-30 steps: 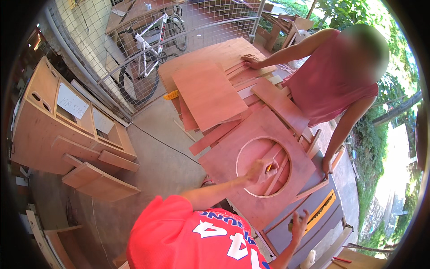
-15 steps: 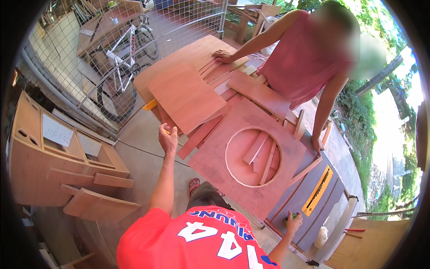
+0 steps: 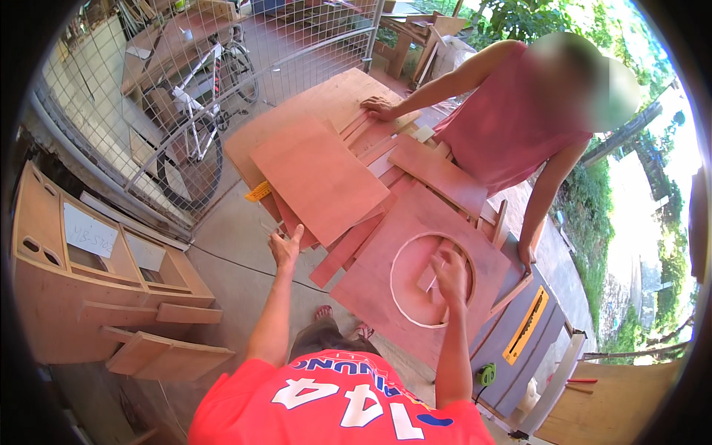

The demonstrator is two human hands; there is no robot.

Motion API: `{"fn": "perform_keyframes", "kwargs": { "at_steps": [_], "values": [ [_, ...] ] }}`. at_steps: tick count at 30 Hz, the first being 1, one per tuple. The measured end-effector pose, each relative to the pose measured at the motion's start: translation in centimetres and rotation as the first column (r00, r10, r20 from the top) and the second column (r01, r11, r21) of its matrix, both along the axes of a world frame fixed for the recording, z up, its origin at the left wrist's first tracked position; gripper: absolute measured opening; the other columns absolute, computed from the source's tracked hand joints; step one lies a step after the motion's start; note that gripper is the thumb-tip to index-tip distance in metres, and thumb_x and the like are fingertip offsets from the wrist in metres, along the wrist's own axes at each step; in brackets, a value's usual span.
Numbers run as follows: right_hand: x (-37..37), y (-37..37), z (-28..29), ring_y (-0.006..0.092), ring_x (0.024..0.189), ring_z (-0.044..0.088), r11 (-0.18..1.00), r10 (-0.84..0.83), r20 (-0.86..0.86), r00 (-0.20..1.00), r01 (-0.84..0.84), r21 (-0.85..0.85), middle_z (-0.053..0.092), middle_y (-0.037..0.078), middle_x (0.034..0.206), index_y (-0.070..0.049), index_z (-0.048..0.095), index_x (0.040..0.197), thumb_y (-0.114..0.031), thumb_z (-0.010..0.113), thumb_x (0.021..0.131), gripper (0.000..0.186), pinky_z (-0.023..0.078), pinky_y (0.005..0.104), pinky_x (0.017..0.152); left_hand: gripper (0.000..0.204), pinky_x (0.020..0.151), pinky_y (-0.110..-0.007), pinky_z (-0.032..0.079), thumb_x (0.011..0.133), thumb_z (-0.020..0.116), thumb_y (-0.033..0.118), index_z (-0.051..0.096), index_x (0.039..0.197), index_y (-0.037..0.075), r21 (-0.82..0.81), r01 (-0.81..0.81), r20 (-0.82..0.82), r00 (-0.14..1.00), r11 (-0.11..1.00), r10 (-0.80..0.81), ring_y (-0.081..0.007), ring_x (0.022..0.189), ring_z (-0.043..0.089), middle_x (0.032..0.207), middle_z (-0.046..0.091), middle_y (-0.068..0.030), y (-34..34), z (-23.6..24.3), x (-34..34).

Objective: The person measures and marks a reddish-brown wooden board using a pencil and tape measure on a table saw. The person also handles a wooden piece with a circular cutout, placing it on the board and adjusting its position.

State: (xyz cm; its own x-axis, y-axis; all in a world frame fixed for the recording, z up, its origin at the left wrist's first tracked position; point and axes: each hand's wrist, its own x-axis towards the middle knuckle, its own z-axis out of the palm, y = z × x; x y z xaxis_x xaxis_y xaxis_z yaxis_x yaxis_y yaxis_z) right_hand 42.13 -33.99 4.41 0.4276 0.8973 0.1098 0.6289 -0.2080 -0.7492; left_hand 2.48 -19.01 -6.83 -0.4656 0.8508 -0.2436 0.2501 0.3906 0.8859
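Observation:
My left hand (image 3: 285,248) is beside the near-left edge of the stacked boards, closed on a thin, pale stick that looks like a pencil (image 3: 267,228). My right hand (image 3: 450,276) is over the round cutout in a square wooden panel (image 3: 363,278). Its fingers are bent and apart, close to wood strips (image 3: 426,277) inside the cutout; whether they touch is unclear. A green tape measure (image 3: 486,373) lies on the grey saw table (image 3: 500,386), near a yellow slotted insert (image 3: 526,326). A square reddish board (image 3: 319,182) lies on the pile, with a yellow tool (image 3: 258,192) sticking out below it.
Across the pile a co-worker in a red sleeveless top (image 3: 504,126) leans with both hands on the wood and table. A wooden cabinet (image 3: 111,297) stands at left. Behind a wire mesh fence (image 3: 297,44) is a white bicycle (image 3: 194,111). A cable (image 3: 252,256) crosses the floor.
My right hand has let go of the tape measure and moved up and left to the round cutout. The tape measure stays on the saw table. My left hand has shifted slightly down.

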Motion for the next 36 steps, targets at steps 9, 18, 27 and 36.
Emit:
{"fn": "perform_keyframes", "kwargs": {
  "at_steps": [9, 18, 27, 36],
  "values": [
    [-7.2, 21.1, -5.6, 0.0401, 0.132, 0.051, 0.985, 0.164, 0.220, 0.962, -0.148, -0.086, 0.056, 0.024, 0.137, 0.002, 0.051, 0.141, -0.043, 0.076, 0.090, 0.073, 0.041, 0.0486, 0.112, 0.110, 0.103, -0.048, 0.050, 0.077, 0.083, 0.065, 0.043, 0.143, -0.014, -0.021, 0.090, 0.130, 0.988, 0.996, -0.087, -0.0396, 0.117, 0.058, 0.138, 0.045, -0.0324, 1.0, -0.7, -0.5],
    [-11.4, 21.2, -5.4, 0.0434, 0.131, 0.051, 0.856, 0.332, 0.194, 0.923, -0.208, -0.474, 0.055, 0.028, 0.136, 0.000, 0.054, 0.136, -0.054, 0.073, 0.089, 0.074, 0.046, 0.0519, 0.106, 0.094, 0.105, -0.050, 0.046, 0.084, 0.075, 0.065, 0.054, 0.136, -0.011, -0.085, 0.179, 0.090, 0.981, 0.980, -0.171, -0.0440, 0.125, 0.056, 0.133, 0.054, -0.0316, 1.4, 1.1, -2.1],
    [-16.5, 18.5, -2.4, 0.0402, 0.118, 0.062, 0.868, 0.092, 0.057, 0.994, -0.052, -0.493, 0.058, 0.032, 0.126, 0.003, 0.053, 0.130, -0.052, 0.078, 0.087, 0.074, 0.051, 0.0480, 0.099, 0.057, 0.102, -0.048, 0.047, 0.097, 0.069, 0.041, 0.062, 0.127, -0.007, -0.048, 0.358, 0.193, 0.919, 0.933, -0.343, -0.0404, 0.118, 0.061, 0.123, 0.064, -0.0276, 2.2, 1.2, -8.2],
    [-30.8, 19.0, 5.2, 0.0198, 0.100, 0.069, 0.899, -0.007, -0.793, 0.609, -0.344, -0.272, 0.069, 0.019, 0.115, 0.005, 0.024, 0.148, -0.033, 0.080, 0.093, 0.087, 0.054, 0.0326, 0.087, 0.049, 0.091, -0.029, 0.051, 0.104, 0.063, 0.040, 0.062, 0.129, -0.003, -0.118, 0.623, 0.326, 0.760, 0.773, -0.563, -0.0109, 0.104, 0.063, 0.117, 0.070, -0.0076, 12.7, 11.9, -27.2]
  ]
}}
